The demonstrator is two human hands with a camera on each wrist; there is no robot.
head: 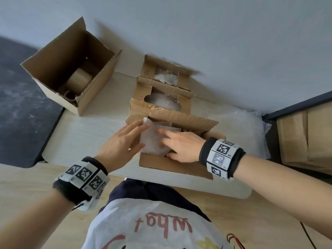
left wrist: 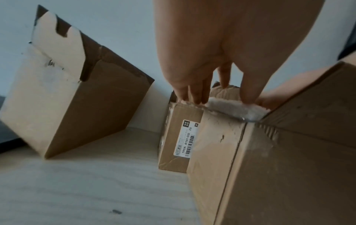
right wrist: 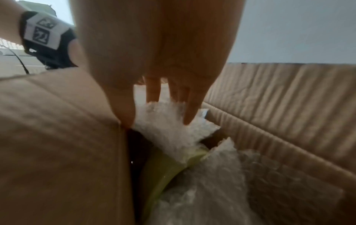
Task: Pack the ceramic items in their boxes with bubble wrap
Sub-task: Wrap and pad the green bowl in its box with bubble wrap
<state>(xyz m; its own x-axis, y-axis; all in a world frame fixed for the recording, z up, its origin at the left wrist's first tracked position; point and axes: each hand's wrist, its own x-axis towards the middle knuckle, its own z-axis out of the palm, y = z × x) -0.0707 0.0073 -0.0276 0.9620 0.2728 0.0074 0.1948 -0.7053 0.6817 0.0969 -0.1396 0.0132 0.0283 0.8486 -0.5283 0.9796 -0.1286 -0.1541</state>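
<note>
At nine o'clock the left hand (head: 120, 141) reaches forward, fingers straight and loose, touching the bubble wrap (head: 154, 139) at the box (head: 172, 165) rim. At three o'clock the right hand (head: 181, 146) lies palm down, fingers extended, pressing the wrap into the box over a greenish ceramic piece (right wrist: 163, 170).

Soft, even daylight with a cool cast fills all three views, throwing only a faint shadow from the open box (head: 71, 69) onto the wall behind it and no glare. The head view bends strongly toward its edges. Both wrist views are smeared, the cardboard nearest the lens out of focus.
</note>
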